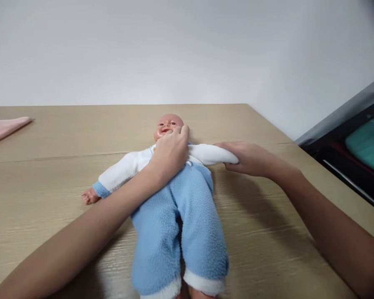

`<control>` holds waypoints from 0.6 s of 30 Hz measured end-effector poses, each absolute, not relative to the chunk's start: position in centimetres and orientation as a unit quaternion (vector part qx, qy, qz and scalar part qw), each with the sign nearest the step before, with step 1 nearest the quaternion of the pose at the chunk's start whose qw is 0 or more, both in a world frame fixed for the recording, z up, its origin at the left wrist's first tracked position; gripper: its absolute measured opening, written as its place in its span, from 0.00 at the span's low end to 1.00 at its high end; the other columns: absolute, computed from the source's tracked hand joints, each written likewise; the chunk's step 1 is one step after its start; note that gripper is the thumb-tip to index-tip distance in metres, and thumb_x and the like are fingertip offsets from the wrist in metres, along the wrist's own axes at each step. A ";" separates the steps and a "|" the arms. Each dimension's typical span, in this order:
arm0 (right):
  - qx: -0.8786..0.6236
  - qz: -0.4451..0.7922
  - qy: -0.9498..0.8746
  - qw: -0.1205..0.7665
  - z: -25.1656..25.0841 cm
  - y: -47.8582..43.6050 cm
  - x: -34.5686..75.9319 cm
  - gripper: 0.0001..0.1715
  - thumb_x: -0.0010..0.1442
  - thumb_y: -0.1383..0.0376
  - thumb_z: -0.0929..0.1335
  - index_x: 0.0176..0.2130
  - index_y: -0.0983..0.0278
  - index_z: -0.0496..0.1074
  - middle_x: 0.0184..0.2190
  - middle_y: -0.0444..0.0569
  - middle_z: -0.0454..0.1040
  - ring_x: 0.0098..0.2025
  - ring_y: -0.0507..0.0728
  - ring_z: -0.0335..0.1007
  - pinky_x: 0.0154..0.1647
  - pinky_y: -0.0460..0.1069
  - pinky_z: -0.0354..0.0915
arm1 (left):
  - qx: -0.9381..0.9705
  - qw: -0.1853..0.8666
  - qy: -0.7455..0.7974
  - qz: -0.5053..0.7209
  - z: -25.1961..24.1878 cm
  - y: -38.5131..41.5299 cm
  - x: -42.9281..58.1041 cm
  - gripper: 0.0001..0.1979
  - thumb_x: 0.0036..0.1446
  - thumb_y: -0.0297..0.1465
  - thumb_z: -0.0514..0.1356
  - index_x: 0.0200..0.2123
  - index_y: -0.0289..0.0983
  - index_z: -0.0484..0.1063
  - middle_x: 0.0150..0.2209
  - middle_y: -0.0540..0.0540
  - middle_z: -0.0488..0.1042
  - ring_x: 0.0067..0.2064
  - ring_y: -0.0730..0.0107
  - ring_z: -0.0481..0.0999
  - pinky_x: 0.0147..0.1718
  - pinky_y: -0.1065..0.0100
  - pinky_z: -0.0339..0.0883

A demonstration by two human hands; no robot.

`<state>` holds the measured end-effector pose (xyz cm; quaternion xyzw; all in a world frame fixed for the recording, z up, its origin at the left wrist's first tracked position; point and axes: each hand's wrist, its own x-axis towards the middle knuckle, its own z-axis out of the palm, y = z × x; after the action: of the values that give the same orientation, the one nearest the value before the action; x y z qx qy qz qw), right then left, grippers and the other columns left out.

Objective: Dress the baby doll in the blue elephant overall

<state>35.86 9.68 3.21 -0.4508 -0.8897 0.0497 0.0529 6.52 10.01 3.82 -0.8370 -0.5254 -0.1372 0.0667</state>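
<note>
A baby doll [180, 207] lies on its back on the wooden table, its head away from me. It wears fleecy blue trousers and a white top with a blue cuff. My left hand [173, 153] is closed at the doll's upper chest and shoulder, gripping the top by the neck; the fingertips are hidden. Out to the right, the white sleeve [213, 154] is stretched sideways, and my right hand [246, 158] is closed around its outer end. No doll hand or cuff shows there. The other doll arm [120, 172] lies outstretched to the left, its small hand bare.
At the far left lies a piece of pink cloth [6, 129] on the wooden table [50, 228]. A white wall [143, 50] rises behind the table. Beyond the right edge stands a black-framed object [336, 153] with something green [369, 143] inside.
</note>
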 end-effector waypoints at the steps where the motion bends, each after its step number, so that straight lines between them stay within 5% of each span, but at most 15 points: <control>1: -0.457 0.032 -0.887 0.062 2.8 9.6 35.7 0.33 0.65 0.64 0.73 0.68 0.55 0.72 0.58 0.51 0.85 0.54 0.68 0.83 0.49 0.55 0.74 | -0.838 0.072 -0.522 -0.140 3.6 10.1 6.5 0.15 0.69 0.18 0.53 0.54 0.31 0.71 0.51 0.31 0.82 0.51 0.44 0.82 0.45 0.54 0.74; 8: -0.502 0.063 -0.839 0.199 -0.7 8.2 36.8 0.30 0.70 0.44 0.72 0.62 0.56 0.74 0.58 0.54 0.83 0.55 0.71 0.82 0.51 0.61 0.74 | -0.847 0.091 -0.480 -0.208 3.2 10.4 6.1 0.10 0.76 0.30 0.55 0.53 0.34 0.75 0.53 0.33 0.79 0.56 0.44 0.78 0.54 0.52 0.71; 11: -0.505 0.077 -0.822 0.250 -1.8 8.1 37.3 0.29 0.68 0.44 0.74 0.59 0.56 0.74 0.55 0.56 0.82 0.54 0.71 0.80 0.52 0.63 0.73 | -0.895 0.073 -0.371 -0.238 4.2 9.5 6.4 0.12 0.77 0.37 0.57 0.52 0.37 0.76 0.57 0.34 0.77 0.59 0.42 0.73 0.61 0.48 0.66; 18: -0.503 0.095 -0.807 0.293 -2.3 7.9 36.3 0.27 0.68 0.45 0.75 0.58 0.57 0.74 0.55 0.56 0.80 0.56 0.71 0.77 0.60 0.66 0.72 | -0.948 -0.016 -0.295 -0.120 4.2 7.2 7.5 0.18 0.73 0.46 0.62 0.46 0.37 0.82 0.48 0.37 0.83 0.52 0.45 0.77 0.57 0.46 0.64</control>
<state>36.30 7.86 -2.28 -0.5035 -0.8072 0.0949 0.2932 7.45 7.24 4.17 -0.9479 -0.2949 -0.1195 -0.0164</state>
